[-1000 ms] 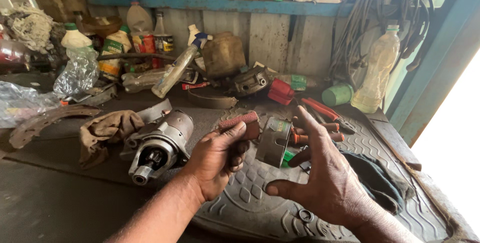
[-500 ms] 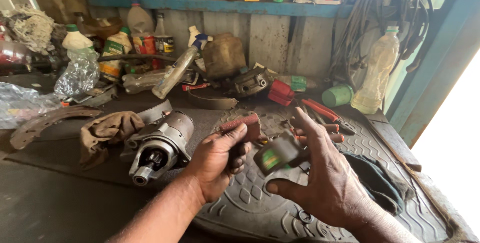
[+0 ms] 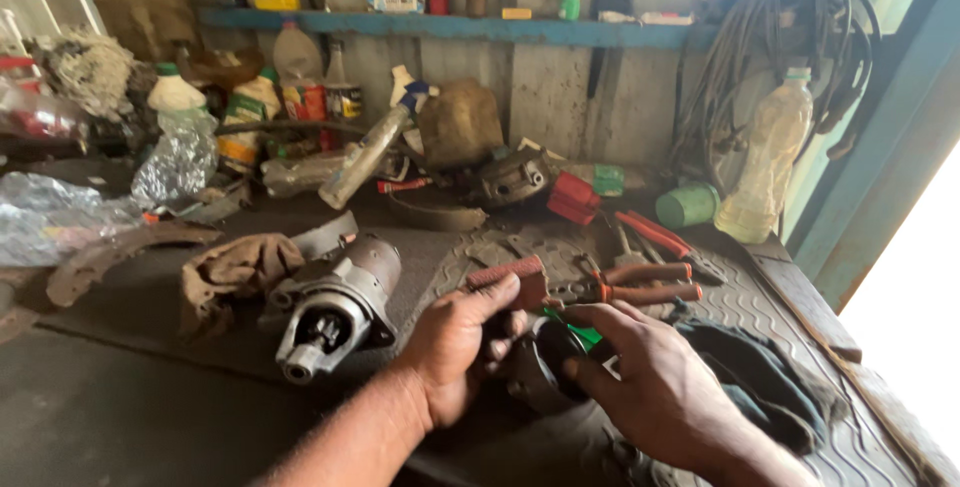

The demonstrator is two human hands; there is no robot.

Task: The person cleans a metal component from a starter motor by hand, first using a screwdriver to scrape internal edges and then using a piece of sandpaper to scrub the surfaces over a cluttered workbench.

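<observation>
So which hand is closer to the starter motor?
Left. The left hand is just right of the starter motor; the right hand is farther right, beyond the left.

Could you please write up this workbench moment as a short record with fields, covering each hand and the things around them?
Setting: cluttered workbench with a blue shelf behind
Left hand: wrapped around a red-handled tool
Right hand: fingers on a dark round metal part held between both hands
Beside left hand: grey starter motor lying on its side
Behind hands: red-handled pliers
Left of motor: brown rag
Far right: plastic bottle, green cup
</observation>
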